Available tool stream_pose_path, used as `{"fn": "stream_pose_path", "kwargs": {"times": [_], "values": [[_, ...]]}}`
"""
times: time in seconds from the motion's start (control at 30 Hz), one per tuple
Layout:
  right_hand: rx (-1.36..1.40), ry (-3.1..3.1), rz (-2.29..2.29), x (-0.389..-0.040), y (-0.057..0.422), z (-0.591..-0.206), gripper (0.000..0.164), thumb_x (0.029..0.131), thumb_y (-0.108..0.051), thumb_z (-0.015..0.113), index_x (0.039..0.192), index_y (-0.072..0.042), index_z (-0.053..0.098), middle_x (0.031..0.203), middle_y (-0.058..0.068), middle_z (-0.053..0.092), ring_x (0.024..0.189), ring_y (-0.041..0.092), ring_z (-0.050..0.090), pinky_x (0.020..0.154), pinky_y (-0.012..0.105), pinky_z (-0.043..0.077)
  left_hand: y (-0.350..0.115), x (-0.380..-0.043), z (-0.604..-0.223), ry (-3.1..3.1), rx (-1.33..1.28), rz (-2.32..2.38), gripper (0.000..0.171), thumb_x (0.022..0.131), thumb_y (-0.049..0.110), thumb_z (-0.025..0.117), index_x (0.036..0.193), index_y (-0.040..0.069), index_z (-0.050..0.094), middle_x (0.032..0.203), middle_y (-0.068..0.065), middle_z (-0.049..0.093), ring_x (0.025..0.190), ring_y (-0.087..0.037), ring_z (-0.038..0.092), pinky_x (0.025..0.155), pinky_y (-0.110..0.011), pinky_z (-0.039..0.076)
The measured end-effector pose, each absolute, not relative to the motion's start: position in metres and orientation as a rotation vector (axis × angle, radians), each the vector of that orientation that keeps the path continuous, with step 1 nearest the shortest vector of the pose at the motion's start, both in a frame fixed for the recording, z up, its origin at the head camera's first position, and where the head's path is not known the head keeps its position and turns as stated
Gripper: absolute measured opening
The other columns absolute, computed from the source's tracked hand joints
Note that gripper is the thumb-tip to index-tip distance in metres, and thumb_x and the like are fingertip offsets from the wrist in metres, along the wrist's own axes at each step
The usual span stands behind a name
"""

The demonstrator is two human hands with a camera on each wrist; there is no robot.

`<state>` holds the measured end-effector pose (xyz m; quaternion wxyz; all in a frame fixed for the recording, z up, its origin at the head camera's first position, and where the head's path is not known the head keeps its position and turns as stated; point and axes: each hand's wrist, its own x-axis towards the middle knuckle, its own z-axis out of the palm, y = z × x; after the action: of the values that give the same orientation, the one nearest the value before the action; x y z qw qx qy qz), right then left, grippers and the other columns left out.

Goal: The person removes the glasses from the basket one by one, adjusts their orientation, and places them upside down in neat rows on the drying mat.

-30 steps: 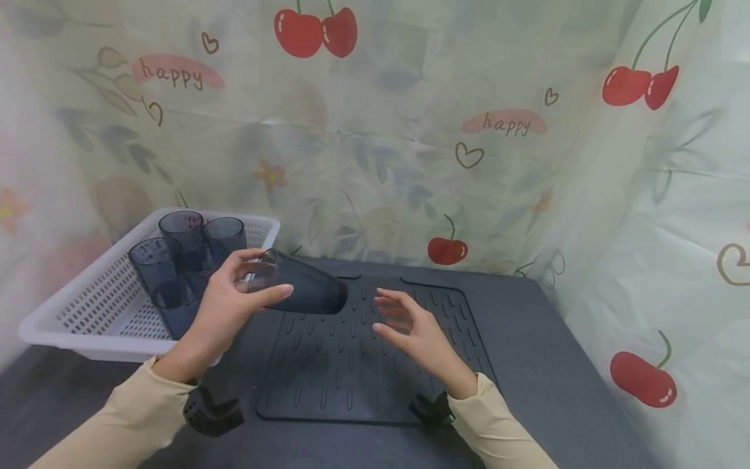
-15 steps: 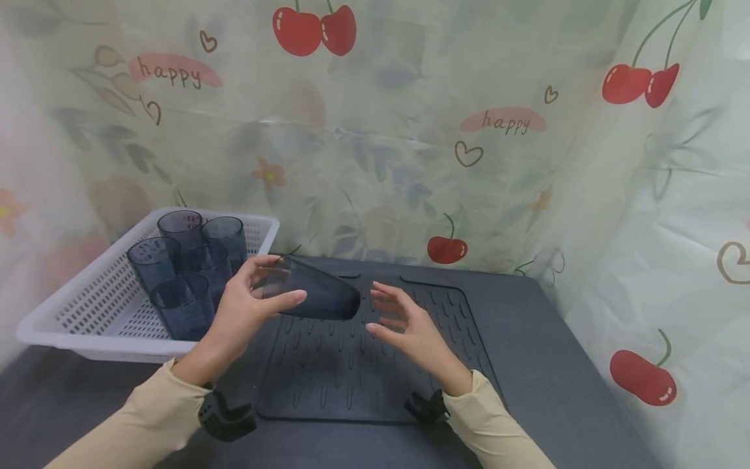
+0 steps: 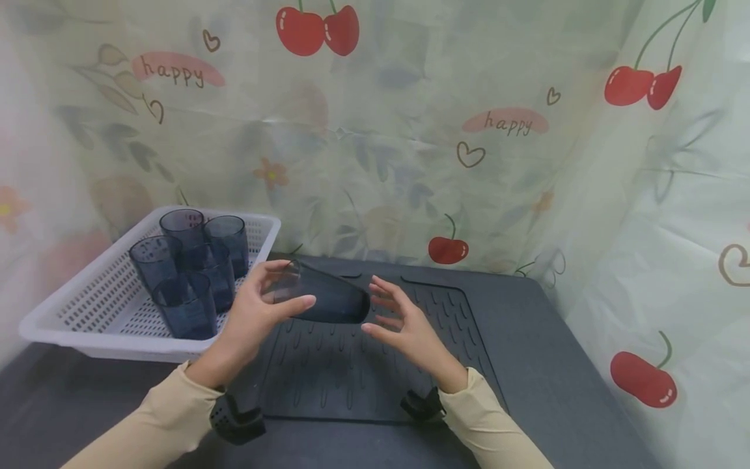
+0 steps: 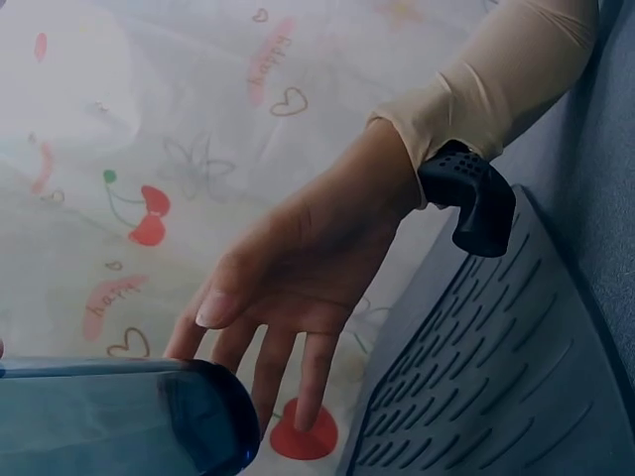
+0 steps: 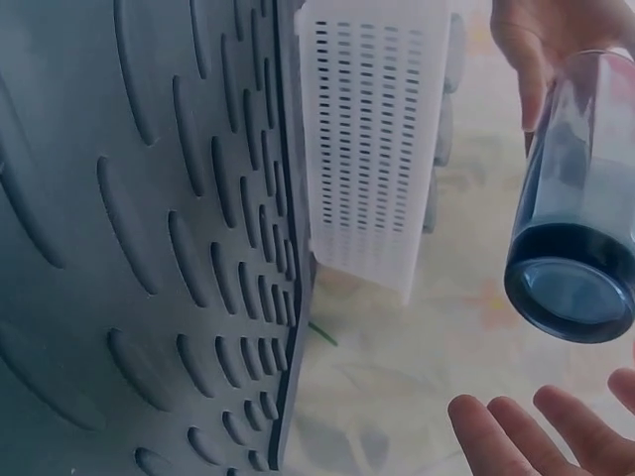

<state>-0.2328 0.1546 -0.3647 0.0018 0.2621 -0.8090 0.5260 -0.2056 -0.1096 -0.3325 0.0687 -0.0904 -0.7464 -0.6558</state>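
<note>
My left hand (image 3: 253,320) grips a clear dark-blue drinking glass (image 3: 328,296) near its mouth, thumb on the near side. The glass is held in the air, lying almost sideways with its thick base toward the right. Just beyond that base is my right hand (image 3: 407,326), its fingers loosely bent and holding nothing. A small gap shows between the right fingertips (image 5: 486,421) and the glass (image 5: 575,208) in the right wrist view. In the left wrist view the glass (image 4: 119,416) fills the lower left, and the right hand (image 4: 308,258) appears behind it.
A white perforated basket (image 3: 53,326) on the left holds several similar blue glasses (image 3: 184,306) standing upright. Below the hands, a dark ridged drying mat (image 3: 336,391) lies on the dark table (image 3: 556,391). A cherry-print curtain (image 3: 375,195) hangs behind and on both sides.
My left hand has carried the glass rightward and slightly down, away from the basket. My right hand has shifted a little left and up, narrowing the gap to the glass's base.
</note>
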Motion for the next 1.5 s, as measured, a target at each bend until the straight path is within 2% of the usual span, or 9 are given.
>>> {"fn": "stream_pose_path", "kwargs": {"times": [0.17, 0.37, 0.47, 0.63, 0.8, 1.03, 1.37, 1.5], "values": [[0.816, -2.549, 1.66, -0.233, 0.153, -0.365, 0.073, 0.088, -0.028, 0.073, 0.148, -0.036, 0.031, 0.149, -0.001, 0.041, 0.136, 0.022, 0.043, 0.104, 0.045, 0.045, -0.105, -0.206, -0.337, -2.219, -0.285, -1.985, 0.066, 0.083, 0.014, 0.076, 0.139, 0.008, 0.04, 0.132, -0.015, 0.049, 0.105, -0.021, 0.058, 0.074, -0.031, 0.054], [0.816, -2.54, 1.672, -0.234, 0.152, -0.366, 0.077, 0.086, -0.025, 0.075, 0.149, -0.034, 0.031, 0.15, 0.003, 0.041, 0.135, 0.024, 0.044, 0.104, 0.047, 0.044, -0.101, -0.205, -0.338, -2.21, -0.283, -2.016, 0.067, 0.084, 0.013, 0.075, 0.139, 0.008, 0.039, 0.133, -0.015, 0.049, 0.108, -0.025, 0.057, 0.074, -0.029, 0.054], [0.814, -2.538, 1.652, -0.233, 0.15, -0.366, 0.079, 0.085, -0.023, 0.076, 0.149, -0.032, 0.031, 0.149, 0.003, 0.041, 0.133, 0.027, 0.046, 0.103, 0.049, 0.044, -0.099, -0.205, -0.339, -2.211, -0.274, -2.039, 0.067, 0.084, 0.014, 0.075, 0.14, 0.008, 0.039, 0.133, -0.016, 0.048, 0.109, -0.025, 0.058, 0.074, -0.029, 0.054], [0.8, -2.547, 1.634, -0.233, 0.149, -0.368, 0.08, 0.083, -0.026, 0.077, 0.148, -0.034, 0.032, 0.148, 0.0, 0.043, 0.131, 0.026, 0.049, 0.104, 0.049, 0.044, -0.097, -0.204, -0.34, -2.213, -0.281, -2.053, 0.067, 0.084, 0.015, 0.075, 0.14, 0.009, 0.039, 0.134, -0.016, 0.047, 0.116, -0.032, 0.055, 0.075, -0.032, 0.054], [0.791, -2.558, 1.642, -0.234, 0.148, -0.369, 0.079, 0.083, -0.027, 0.078, 0.147, -0.039, 0.033, 0.148, -0.003, 0.043, 0.133, 0.023, 0.047, 0.104, 0.048, 0.043, -0.095, -0.204, -0.34, -2.211, -0.307, -2.056, 0.066, 0.085, 0.014, 0.074, 0.14, 0.009, 0.038, 0.134, -0.017, 0.047, 0.116, -0.034, 0.055, 0.074, -0.033, 0.054], [0.812, -2.544, 1.654, -0.235, 0.148, -0.37, 0.078, 0.084, -0.027, 0.077, 0.147, -0.038, 0.033, 0.148, -0.002, 0.042, 0.138, 0.022, 0.041, 0.103, 0.051, 0.044, -0.092, -0.204, -0.34, -2.203, -0.314, -2.066, 0.065, 0.084, 0.014, 0.074, 0.139, 0.008, 0.04, 0.133, -0.018, 0.049, 0.115, -0.034, 0.056, 0.07, -0.033, 0.055], [0.828, -2.552, 1.656, -0.235, 0.147, -0.369, 0.076, 0.084, -0.026, 0.077, 0.146, -0.037, 0.035, 0.152, 0.002, 0.039, 0.134, 0.019, 0.046, 0.095, 0.042, 0.051, -0.089, -0.204, -0.341, -2.192, -0.313, -2.079, 0.064, 0.083, 0.012, 0.075, 0.138, 0.009, 0.042, 0.131, -0.017, 0.049, 0.114, -0.034, 0.057, 0.069, -0.033, 0.054], [0.834, -2.561, 1.665, -0.235, 0.147, -0.369, 0.076, 0.084, -0.026, 0.077, 0.146, -0.037, 0.034, 0.153, 0.0, 0.037, 0.13, 0.021, 0.049, 0.093, 0.037, 0.053, -0.088, -0.205, -0.342, -2.186, -0.317, -2.094, 0.064, 0.082, 0.01, 0.075, 0.137, 0.009, 0.042, 0.131, -0.017, 0.049, 0.113, -0.034, 0.057, 0.069, -0.033, 0.055]]}}
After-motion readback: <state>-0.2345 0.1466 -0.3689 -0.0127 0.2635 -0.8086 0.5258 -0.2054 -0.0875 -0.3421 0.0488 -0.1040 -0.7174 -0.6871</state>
